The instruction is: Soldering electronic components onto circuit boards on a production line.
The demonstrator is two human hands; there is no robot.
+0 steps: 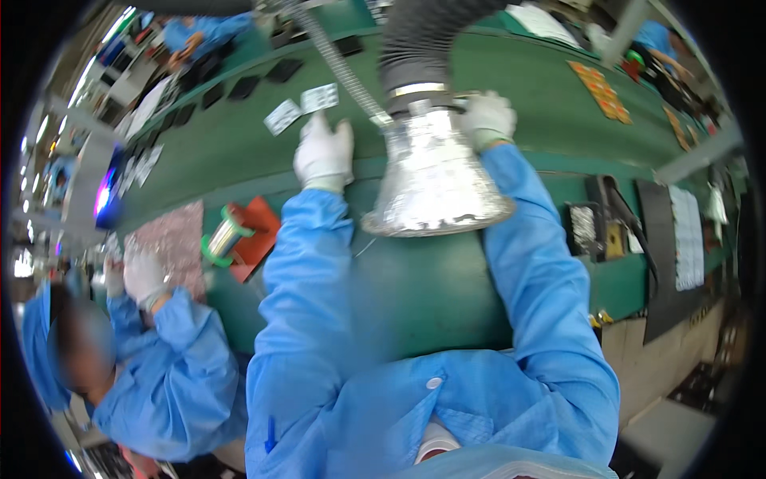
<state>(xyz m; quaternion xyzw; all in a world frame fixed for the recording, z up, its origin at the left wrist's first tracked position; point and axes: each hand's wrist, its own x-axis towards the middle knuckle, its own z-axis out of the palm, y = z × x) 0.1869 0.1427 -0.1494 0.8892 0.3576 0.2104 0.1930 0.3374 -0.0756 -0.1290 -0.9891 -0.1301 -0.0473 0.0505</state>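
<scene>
My left hand (323, 154), in a white glove, reaches forward over the green bench. Its thumb stands apart from the fingers, and the fingertips are at the near edge of a small white panel with dark spots (320, 98). I cannot tell whether they touch it. A second such panel (282, 117) lies just left of it. My right hand (489, 118), also gloved, is beyond the metallic fume hood (439, 180), which partly hides it. Its fingers look curled, and what they hold, if anything, cannot be made out.
A black hose (415, 48) carries the hood between my arms. A solder wire spool (226, 235) lies on an orange-red sheet (259, 231) at left. Dark flat pieces (284, 70) line the far belt. Orange panels (598, 92) lie far right. A co-worker (159, 375) sits at my left.
</scene>
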